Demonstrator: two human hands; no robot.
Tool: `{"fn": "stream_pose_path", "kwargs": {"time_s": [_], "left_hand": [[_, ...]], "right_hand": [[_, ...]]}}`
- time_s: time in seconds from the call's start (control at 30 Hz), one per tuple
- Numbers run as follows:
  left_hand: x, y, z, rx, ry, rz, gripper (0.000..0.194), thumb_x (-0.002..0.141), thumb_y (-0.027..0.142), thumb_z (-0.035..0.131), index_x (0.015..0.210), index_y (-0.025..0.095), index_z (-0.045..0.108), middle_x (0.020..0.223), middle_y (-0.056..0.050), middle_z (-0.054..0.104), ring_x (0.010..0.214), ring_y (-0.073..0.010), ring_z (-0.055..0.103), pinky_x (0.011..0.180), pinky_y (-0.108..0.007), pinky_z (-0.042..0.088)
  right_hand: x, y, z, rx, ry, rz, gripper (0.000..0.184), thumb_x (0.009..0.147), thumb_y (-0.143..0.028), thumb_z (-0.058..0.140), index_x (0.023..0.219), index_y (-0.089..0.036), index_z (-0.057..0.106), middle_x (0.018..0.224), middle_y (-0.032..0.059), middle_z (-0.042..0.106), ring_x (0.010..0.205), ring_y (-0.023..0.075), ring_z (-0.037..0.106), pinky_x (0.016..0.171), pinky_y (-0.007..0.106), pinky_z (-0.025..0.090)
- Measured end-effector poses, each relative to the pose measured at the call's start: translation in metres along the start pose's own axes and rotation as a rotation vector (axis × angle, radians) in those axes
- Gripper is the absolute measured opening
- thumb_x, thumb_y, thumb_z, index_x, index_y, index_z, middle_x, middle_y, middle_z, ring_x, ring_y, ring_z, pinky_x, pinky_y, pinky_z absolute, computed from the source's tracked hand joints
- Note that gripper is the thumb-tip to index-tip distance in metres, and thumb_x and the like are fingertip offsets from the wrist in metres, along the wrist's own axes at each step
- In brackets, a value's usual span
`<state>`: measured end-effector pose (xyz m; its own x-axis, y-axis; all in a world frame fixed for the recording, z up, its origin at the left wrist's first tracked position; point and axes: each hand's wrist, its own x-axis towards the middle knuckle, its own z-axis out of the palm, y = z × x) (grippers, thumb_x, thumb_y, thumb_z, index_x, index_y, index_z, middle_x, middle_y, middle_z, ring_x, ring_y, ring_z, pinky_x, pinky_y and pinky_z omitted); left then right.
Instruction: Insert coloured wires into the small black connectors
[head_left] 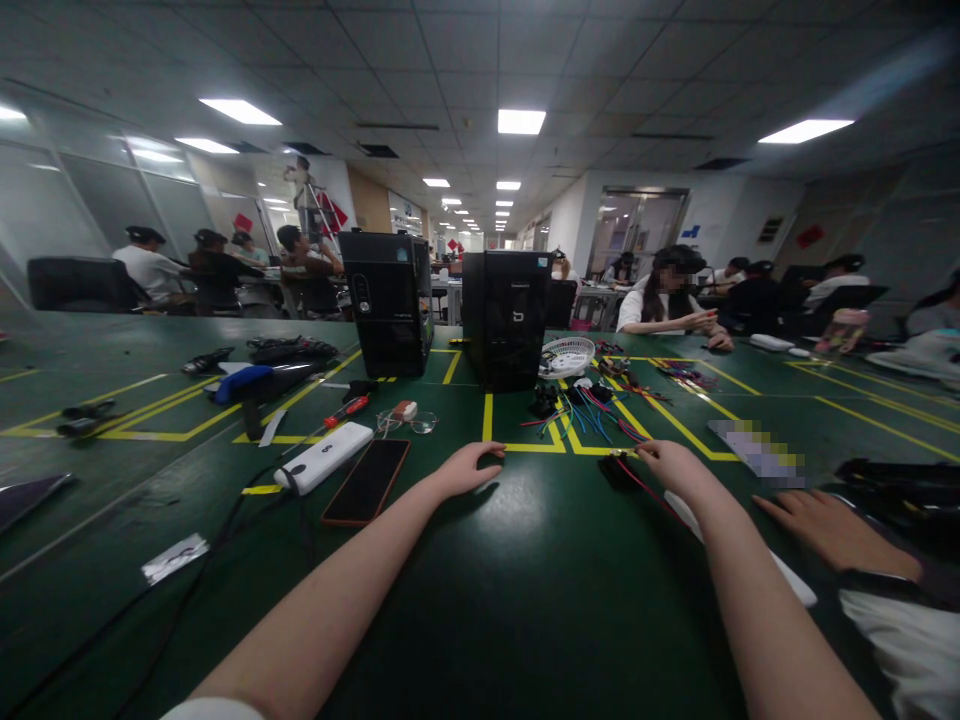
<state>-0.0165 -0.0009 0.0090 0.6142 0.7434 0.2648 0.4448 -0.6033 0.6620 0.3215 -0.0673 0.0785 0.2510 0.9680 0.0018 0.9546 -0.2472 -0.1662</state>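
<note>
Nearest the camera, the person's two bare forearms reach in over the green desk, a white cuff showing at the lower left. The left hand is low over the desk, in front of the yellow tape lines, its fingers loosely curled and nothing in it. The right hand has its fingertips at a small black connector with red wires; at this size I cannot tell whether they pinch a wire or only touch it. The connector is on the desk to the left of that hand, nearer the camera than a tangle of blue and red cables. A long white object lies partly hidden under the right forearm. Just beyond it, another person's hand, wearing a black wristband, is spread near the desk's right side. Left of the left hand are a dark phone, a white power bank-like block, a red screwdriver and glasses. Two black computer towers stand upright farther back, with a white basket just beside the right-hand one.
</note>
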Motion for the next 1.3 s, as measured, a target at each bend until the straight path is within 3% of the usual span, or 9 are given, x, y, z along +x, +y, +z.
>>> {"fn": "stream_pose_path", "kwargs": {"time_s": [0.3, 0.57, 0.93, 1.07, 1.3], "left_hand": [[0.000, 0.002, -0.001, 0.022, 0.006, -0.012, 0.036, 0.079, 0.032, 0.054, 0.111, 0.018, 0.057, 0.114, -0.007, 0.059, 0.106, -0.0204, 0.053, 0.095, -0.034, 0.038], [0.000, 0.004, -0.001, 0.045, -0.005, 0.004, 0.034, 0.080, 0.031, 0.052, 0.110, 0.017, 0.058, 0.114, -0.007, 0.059, 0.106, -0.0201, 0.053, 0.096, -0.033, 0.038], [0.000, 0.004, -0.002, 0.069, -0.010, 0.004, 0.032, 0.080, 0.031, 0.052, 0.108, 0.019, 0.059, 0.113, -0.006, 0.059, 0.106, -0.0207, 0.052, 0.096, -0.034, 0.038], [-0.001, 0.007, -0.004, 0.071, -0.012, 0.003, 0.031, 0.080, 0.032, 0.052, 0.108, 0.019, 0.059, 0.113, -0.006, 0.059, 0.106, -0.0209, 0.052, 0.096, -0.034, 0.038], [0.000, 0.003, -0.003, 0.080, -0.011, 0.034, 0.030, 0.081, 0.031, 0.051, 0.106, 0.019, 0.060, 0.110, -0.006, 0.060, 0.103, -0.0204, 0.053, 0.094, -0.034, 0.039]], "right_hand": [[-0.003, 0.004, -0.006, -0.044, 0.004, 0.010, 0.023, 0.078, -0.028, 0.050, 0.084, -0.016, 0.069, 0.081, 0.0078, 0.067, 0.073, 0.0177, 0.060, 0.056, 0.022, 0.036], [-0.006, 0.000, -0.004, -0.082, -0.079, -0.037, 0.022, 0.078, -0.025, 0.048, 0.078, -0.016, 0.068, 0.074, 0.0062, 0.066, 0.068, 0.0154, 0.059, 0.054, 0.021, 0.034], [-0.011, -0.005, -0.009, -0.084, -0.112, -0.009, 0.022, 0.078, -0.023, 0.048, 0.078, -0.015, 0.068, 0.073, 0.0076, 0.066, 0.067, 0.0162, 0.059, 0.052, 0.022, 0.034], [-0.006, -0.001, 0.000, -0.111, -0.078, -0.057, 0.022, 0.077, -0.024, 0.051, 0.088, -0.018, 0.068, 0.085, 0.0071, 0.067, 0.077, 0.0174, 0.060, 0.058, 0.022, 0.036], [0.001, 0.001, 0.007, -0.064, -0.193, -0.138, 0.025, 0.074, -0.017, 0.049, 0.087, -0.023, 0.069, 0.078, 0.0027, 0.067, 0.071, 0.0137, 0.060, 0.059, 0.020, 0.035]]}}
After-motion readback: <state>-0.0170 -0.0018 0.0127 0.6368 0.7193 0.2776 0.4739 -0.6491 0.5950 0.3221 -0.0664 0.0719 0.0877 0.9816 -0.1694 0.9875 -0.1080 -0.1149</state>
